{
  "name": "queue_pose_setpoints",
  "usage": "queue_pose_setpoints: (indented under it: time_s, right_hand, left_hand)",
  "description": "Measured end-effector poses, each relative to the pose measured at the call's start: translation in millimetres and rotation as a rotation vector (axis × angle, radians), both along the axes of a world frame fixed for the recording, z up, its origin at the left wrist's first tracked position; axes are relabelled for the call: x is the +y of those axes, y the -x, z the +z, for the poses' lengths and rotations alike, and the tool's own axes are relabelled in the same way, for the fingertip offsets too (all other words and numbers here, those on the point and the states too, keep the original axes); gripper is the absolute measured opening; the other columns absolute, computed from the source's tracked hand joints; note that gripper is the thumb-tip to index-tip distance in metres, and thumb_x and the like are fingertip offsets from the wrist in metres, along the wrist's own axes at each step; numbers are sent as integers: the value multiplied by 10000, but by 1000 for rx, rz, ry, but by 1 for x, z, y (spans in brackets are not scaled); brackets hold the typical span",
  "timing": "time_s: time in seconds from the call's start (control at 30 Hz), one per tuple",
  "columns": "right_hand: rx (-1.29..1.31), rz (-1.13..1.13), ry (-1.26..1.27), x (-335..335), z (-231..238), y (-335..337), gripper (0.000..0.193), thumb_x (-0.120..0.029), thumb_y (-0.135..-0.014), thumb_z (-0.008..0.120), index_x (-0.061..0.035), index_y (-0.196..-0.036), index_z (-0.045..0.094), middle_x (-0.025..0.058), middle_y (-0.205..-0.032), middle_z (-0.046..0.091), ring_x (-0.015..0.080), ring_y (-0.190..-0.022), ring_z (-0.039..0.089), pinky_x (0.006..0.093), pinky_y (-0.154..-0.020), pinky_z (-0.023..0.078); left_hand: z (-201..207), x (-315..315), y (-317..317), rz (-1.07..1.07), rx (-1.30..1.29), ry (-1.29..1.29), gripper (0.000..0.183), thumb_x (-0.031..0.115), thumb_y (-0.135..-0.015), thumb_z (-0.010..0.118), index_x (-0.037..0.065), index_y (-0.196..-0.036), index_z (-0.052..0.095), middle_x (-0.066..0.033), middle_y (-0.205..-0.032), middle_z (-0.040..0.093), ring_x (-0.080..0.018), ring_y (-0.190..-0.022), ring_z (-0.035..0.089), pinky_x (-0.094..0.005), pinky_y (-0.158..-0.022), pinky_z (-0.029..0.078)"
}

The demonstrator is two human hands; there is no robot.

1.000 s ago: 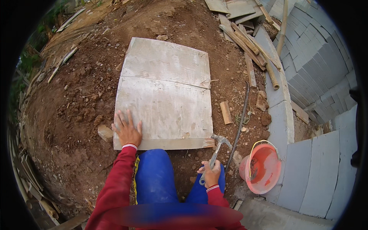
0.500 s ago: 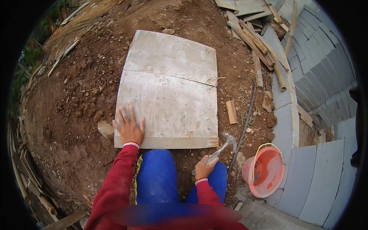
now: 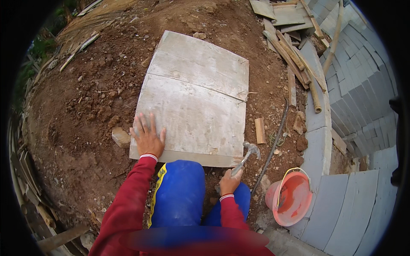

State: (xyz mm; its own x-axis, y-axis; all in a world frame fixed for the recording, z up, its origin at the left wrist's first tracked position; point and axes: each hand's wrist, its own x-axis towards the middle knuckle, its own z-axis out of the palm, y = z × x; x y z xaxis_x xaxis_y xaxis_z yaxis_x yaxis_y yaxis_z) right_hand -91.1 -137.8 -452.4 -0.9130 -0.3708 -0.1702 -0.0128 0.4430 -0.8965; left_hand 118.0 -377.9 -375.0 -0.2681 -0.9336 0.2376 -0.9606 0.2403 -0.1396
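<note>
A pale wooden panel point(image 3: 196, 106) lies on the soil in front of my knees, with a seam across it and a narrow batten point(image 3: 192, 158) along its near edge. Flat on the panel's near left corner rests my left hand point(image 3: 148, 140), fingers spread. My right hand point(image 3: 230, 181) is closed round the handle of a claw hammer point(image 3: 244, 160), by my right knee. The hammer's head is up beside the panel's near right corner. A few small nails seem to stick out along the panel's right edge.
To the right stands a red bucket point(image 3: 294, 200) with a yellow handle, beside a grey block wall point(image 3: 318, 147). A dark rod point(image 3: 273, 149) and a short wood piece point(image 3: 259, 131) lie on the dirt. Timber offcuts point(image 3: 290, 55) are heaped at the far right. A stone point(image 3: 121, 137) touches the panel's left side.
The panel appears turned slightly clockwise and shifted right in view, as the whole view has tilted. My left hand stays on it; the hammer is still in my right hand, its head a little more upright.
</note>
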Motion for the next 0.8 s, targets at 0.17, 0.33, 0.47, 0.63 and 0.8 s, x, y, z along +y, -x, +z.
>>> queue_pose_setpoints:
  time_s: [0.17,0.33,0.47,0.63,0.8]
  right_hand:
    - [81,275,-346,1,4,9,431,-91,-914,589,45,-1305,467,306,-1061,678,465,-990,677,484,-863,524]
    - [117,29,74,-4,11,21,320,-87,-927,576,40,-1214,513,221,-1005,649,382,-921,646,441,-859,511]
    - [334,-28,206,-20,19,26,148,-81,-967,538,5,-1086,519,100,-837,591,245,-732,599,385,-714,509]
    - [-280,102,130,-13,40,36,159,-106,-980,548,-10,-1108,545,68,-747,583,156,-519,559,326,-459,472]
    - [-313,462,-286,20,93,88,257,-90,-958,586,16,-1192,587,80,-700,620,156,-475,578,336,-425,470]
  left_hand:
    - [2,0,2,14,-14,-22,775,566,-1027,430,172,-1652,197,-200,-1706,86,-395,-1579,43,-655,-1209,85]
    - [4,0,3,11,-35,-16,769,552,-1035,430,174,-1656,177,-190,-1710,64,-385,-1580,36,-658,-1206,107]
    - [4,-1,4,6,-20,-26,761,541,-1039,426,175,-1657,171,-192,-1710,63,-388,-1580,31,-660,-1206,102]
    - [4,-1,3,3,5,-24,754,537,-1039,428,176,-1654,183,-190,-1709,69,-386,-1581,31,-660,-1206,107]
    - [2,-1,2,-8,9,-10,767,549,-1025,447,171,-1649,211,-200,-1706,83,-393,-1580,40,-658,-1210,77]
